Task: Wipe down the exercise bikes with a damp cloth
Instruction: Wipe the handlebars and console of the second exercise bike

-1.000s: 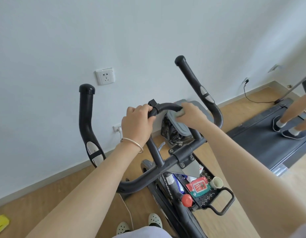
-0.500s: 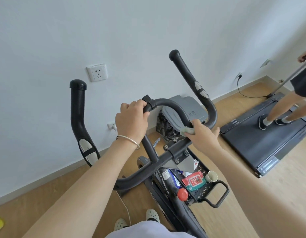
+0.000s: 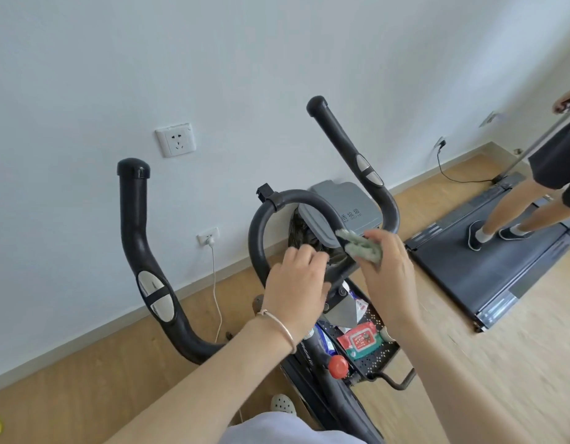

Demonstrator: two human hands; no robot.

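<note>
My left grip (image 3: 296, 283) has dropped from the top of the black looped centre handlebar (image 3: 256, 232) to the clamp beneath it, and my right grip (image 3: 391, 270) has come away from the loop's right side; the right is clenched round the crumpled grey-green damp cloth (image 3: 360, 248), which pokes out past my thumb just beside the bar, apparently not touching it; the left's fingers curl over the clamp, though I cannot tell whether they grasp it. I judge the cloth is held clear to re-aim it, while the left steadies the bike; the loop's inside is open; the long black right horn handle (image 3: 350, 149) rises close behind the cloth; the grey plastic bin lid (image 3: 347, 203) sits near beyond; the black perforated tray (image 3: 378, 357) with its red wipes packet (image 3: 360, 341) lies under my wrists; the black left horn handle (image 3: 133, 219) stands well apart.
</note>
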